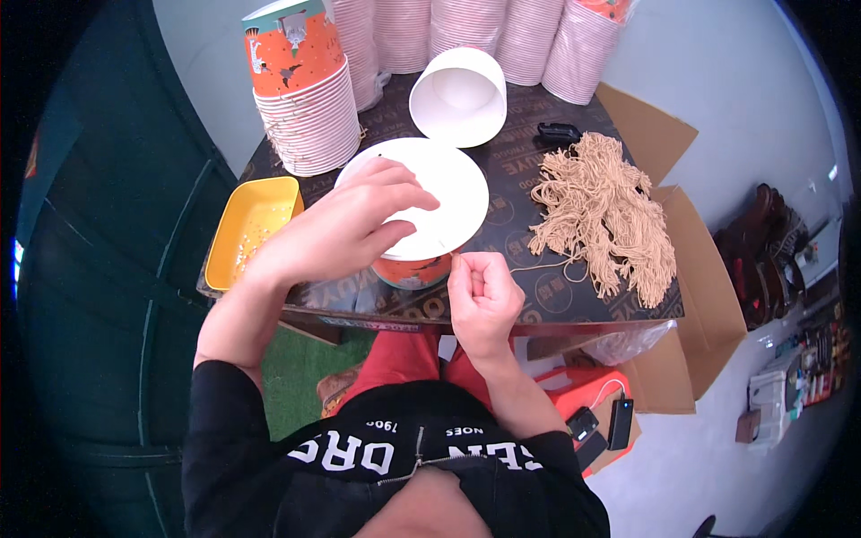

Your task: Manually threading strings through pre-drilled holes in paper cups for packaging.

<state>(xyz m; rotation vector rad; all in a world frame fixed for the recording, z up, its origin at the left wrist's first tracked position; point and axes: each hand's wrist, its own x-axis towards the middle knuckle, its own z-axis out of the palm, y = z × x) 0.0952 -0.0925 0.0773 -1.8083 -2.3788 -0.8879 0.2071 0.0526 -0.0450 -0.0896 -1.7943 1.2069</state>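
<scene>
A paper bucket (413,273), orange with a teal base and a white round top, stands near the table's front edge. My left hand (368,215) reaches over that white top from the left. Its fingers are bent but apart, with nothing visible between them. Against the bucket's near right side, my right hand (487,296) is closed in a pinch. A thin tan cord (538,266) runs from it toward a heap of cut cords (605,215) on the right. The cord's end is hidden by the fingers.
At left are a yellow tray (256,211) with small bits inside and a tall stack of paper buckets (309,121). A white bucket (459,94) lies tipped behind. Wrapped stacks (466,31) line the back. A black object (559,134) touches the cords; cardboard boxes (695,278) stand right.
</scene>
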